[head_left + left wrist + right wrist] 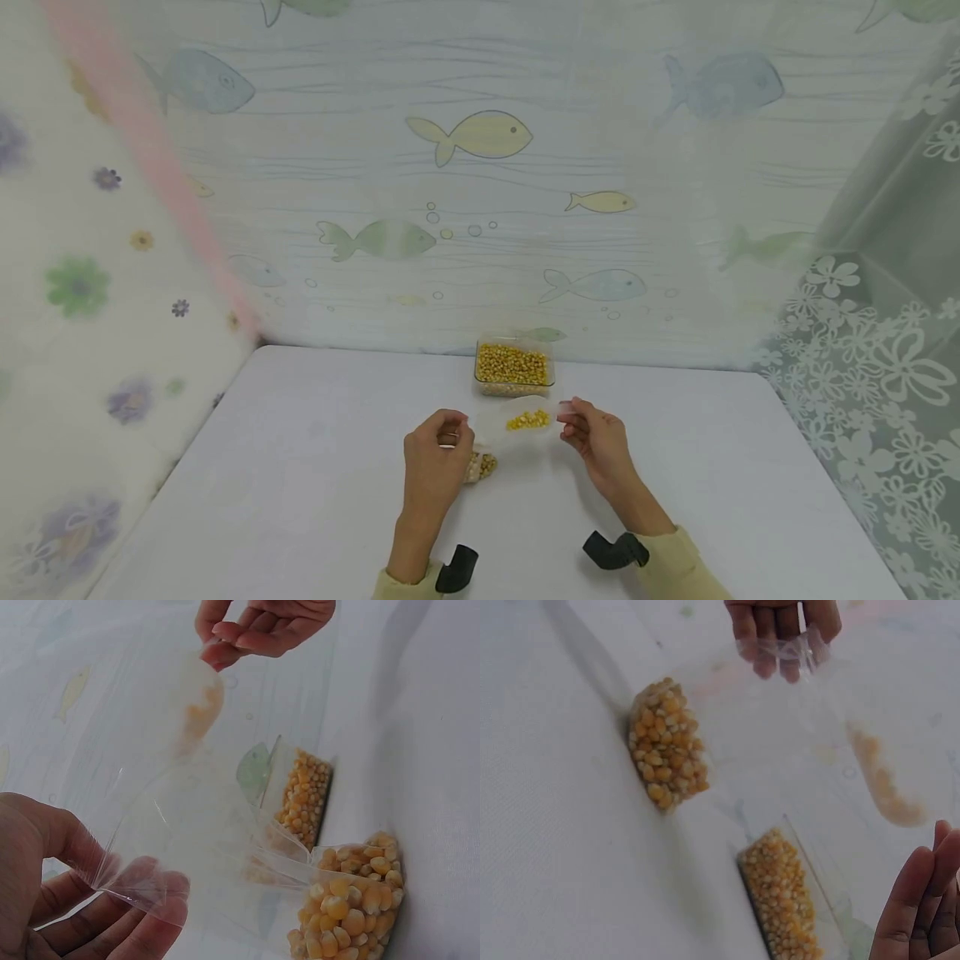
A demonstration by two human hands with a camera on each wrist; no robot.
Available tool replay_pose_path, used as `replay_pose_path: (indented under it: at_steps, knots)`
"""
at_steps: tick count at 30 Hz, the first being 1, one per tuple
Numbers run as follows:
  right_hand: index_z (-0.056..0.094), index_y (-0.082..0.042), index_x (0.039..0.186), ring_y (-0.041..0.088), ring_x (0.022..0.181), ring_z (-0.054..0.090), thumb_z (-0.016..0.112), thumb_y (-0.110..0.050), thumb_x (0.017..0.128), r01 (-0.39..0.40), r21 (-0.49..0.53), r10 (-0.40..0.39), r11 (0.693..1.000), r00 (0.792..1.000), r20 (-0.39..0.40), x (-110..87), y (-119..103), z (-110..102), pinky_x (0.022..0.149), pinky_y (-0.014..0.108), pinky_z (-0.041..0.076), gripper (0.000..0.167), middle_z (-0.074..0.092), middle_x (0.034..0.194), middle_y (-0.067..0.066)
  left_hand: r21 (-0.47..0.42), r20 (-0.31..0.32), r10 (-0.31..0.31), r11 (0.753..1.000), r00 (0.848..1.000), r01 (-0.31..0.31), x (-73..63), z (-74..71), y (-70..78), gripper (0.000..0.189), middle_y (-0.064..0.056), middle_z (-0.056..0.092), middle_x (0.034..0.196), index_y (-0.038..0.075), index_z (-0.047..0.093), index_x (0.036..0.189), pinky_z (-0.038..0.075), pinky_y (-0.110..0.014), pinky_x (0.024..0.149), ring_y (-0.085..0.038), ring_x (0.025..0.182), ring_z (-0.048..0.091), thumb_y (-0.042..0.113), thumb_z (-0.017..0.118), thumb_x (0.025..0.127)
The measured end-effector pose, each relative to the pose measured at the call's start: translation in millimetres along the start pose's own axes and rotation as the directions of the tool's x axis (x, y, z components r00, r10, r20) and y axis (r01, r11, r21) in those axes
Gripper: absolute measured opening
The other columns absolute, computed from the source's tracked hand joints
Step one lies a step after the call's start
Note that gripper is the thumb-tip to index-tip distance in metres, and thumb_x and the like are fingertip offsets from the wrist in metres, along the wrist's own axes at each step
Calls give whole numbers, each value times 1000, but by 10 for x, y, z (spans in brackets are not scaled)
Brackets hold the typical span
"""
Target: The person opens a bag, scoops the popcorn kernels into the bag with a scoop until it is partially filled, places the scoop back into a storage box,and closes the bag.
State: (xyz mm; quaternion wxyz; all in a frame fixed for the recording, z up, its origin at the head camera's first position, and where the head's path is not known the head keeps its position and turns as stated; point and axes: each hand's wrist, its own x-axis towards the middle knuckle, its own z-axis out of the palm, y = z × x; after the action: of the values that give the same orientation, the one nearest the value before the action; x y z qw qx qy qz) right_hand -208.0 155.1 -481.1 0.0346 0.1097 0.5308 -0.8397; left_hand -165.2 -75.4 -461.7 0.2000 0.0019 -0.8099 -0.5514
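Note:
My left hand (438, 454) pinches the upper edge of a clear plastic bag (345, 915), whose bottom bulges with corn kernels and rests on the table. In the left wrist view, the thumb and fingers of that hand hold the thin film near the bag's mouth. To the right, my right hand (600, 442) pinches the end of a pale, translucent scoop (214, 697). Yellow corn kernels (528, 419) lie in the scoop, which is held level above the table near the bag's top. In the wrist views the scoop is blurred, partly seen through the film.
Behind the scoop stands a clear rectangular container (514, 388) filled with corn kernels, close to the table's back edge. A white cloth covers the table (300, 467). Curtains printed with fish and flowers hang behind and at the sides.

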Motion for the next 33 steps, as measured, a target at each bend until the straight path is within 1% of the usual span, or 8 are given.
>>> replay_pose_path:
  at_steps: [5,9,12,17,21,24,30,33]
  knots:
    - [75,2,97,9,61,65,59,-16,103,100,-136,-103,986,994,-17,-71,-84,50,66,23,58,25,74,73,0,-4,7,-1,1000,1000,1,2,11,5,12,-3,71,76,6,72,89,56,-21,60,-9,66,66,-3,65,89]
    - [71,11,107,11,61,66,59,-15,103,150,-250,-160,957,987,-21,-124,-163,103,68,24,59,29,75,74,0,1,10,5,1000,1000,-5,-1,12,17,12,-2,70,75,6,72,88,56,-21,59,-9,66,66,-3,65,89]
    - [69,13,111,11,62,66,58,-14,103,182,-333,-200,925,980,-21,-168,-217,149,69,25,60,30,76,75,-1,5,7,5,1000,1000,-6,-4,8,23,12,-2,70,75,7,72,88,55,-21,59,-9,65,66,-3,65,89]
    - [73,8,106,16,65,70,59,-11,102,281,-466,-304,839,952,27,-281,-283,227,70,25,60,24,77,81,5,6,5,6,1000,1000,-6,-3,6,16,12,-2,71,75,8,73,88,55,-22,58,-8,64,66,-2,66,89]
    - [76,3,99,24,66,72,60,-5,100,407,-524,-408,748,905,121,-385,-306,276,68,29,61,19,77,83,12,3,4,0,1000,1000,0,-2,1,21,13,-1,72,77,10,73,88,55,-22,58,-8,64,65,-1,66,88]
    - [77,1,97,25,65,71,60,-3,99,461,-544,-451,701,877,162,-432,-305,297,65,29,60,18,77,80,12,2,5,-3,1000,1000,3,2,-5,24,13,-1,72,78,10,73,88,55,-22,59,-9,64,65,-1,66,88]
    - [78,-1,96,19,63,70,60,-3,99,495,-553,-483,670,857,182,-468,-306,305,51,28,52,18,77,79,11,2,6,3,1000,1000,-3,-2,-18,29,13,-3,72,78,8,73,88,55,-22,59,-10,65,66,-2,65,89]
    - [78,0,95,15,63,70,60,-4,100,492,-544,-492,680,856,160,-460,-319,287,55,27,55,18,77,79,10,10,7,1,1000,1000,-1,-1,-17,26,12,-3,73,79,8,73,89,55,-22,59,-9,65,65,-1,65,89]
